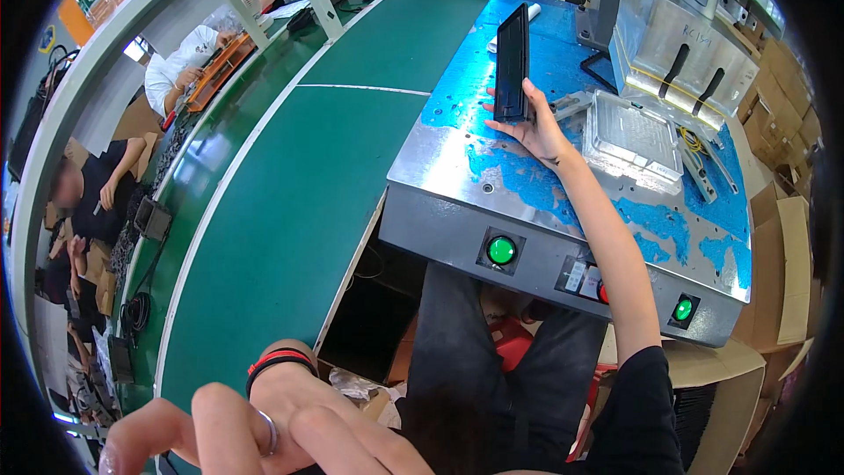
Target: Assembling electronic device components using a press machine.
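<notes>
My right hand (538,130) grips the lower end of a black rectangular plastic casing (512,66). The casing stands tilted upright above the metal machine table (440,163), its thumb side to the right and my other fingers showing past its left edge. Close to the camera at the lower left is my left hand (237,431), with a ring on one finger and red and black bands at the wrist. Its fingers are loosely bent and apart, some tips run out of the picture, and nothing shows in them. A clear plastic fixture (635,136) sits right of my right forearm.
A metal press head (686,57) with black handles rises behind the fixture. Green buttons (501,251) line the table's front. A green conveyor belt (264,237) runs along the left, with co-workers beyond it. Cardboard boxes (782,255) stand at the right.
</notes>
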The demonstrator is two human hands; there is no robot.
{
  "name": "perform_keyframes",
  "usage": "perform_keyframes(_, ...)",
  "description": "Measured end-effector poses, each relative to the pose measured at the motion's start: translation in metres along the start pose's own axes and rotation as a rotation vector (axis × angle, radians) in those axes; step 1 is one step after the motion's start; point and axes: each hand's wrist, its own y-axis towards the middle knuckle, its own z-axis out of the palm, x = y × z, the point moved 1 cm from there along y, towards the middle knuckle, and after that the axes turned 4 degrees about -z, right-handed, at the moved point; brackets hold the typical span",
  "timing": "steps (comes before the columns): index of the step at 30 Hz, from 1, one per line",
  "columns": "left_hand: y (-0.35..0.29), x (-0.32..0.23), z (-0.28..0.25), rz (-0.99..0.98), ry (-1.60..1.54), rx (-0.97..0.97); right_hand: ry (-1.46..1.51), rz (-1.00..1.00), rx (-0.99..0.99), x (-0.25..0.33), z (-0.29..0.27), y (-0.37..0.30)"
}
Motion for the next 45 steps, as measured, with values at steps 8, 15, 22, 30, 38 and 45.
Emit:
perform_keyframes(8, -0.008, 0.02, 0.012, 0.629, 0.27, -0.095, 0.008, 0.005, 0.032, -0.004, -0.004, 0.002)
perform_keyframes(15, 0.01, 0.04, 0.011, 0.987, 0.45, 0.065, 0.028, 0.028, 0.028, -0.005, -0.006, 0.002)
perform_keyframes(22, 0.018, 0.05, 0.004, 1.286, 0.891, 0.214, 0.028, 0.03, 0.002, -0.003, -0.004, 0.002)
perform_keyframes(30, 0.015, 0.051, 0.004, 1.522, 0.858, 0.189, 0.024, 0.011, 0.048, -0.004, -0.004, 0.003)
perform_keyframes(38, 0.026, 0.06, 0.0, 1.697, 0.814, 0.301, 0.038, 0.032, 0.039, -0.004, -0.004, 0.003)
perform_keyframes(45, 0.006, 0.057, -0.004, 1.088, 0.91, 0.156, 0.037, 0.026, 0.048, -0.003, -0.001, 0.001)
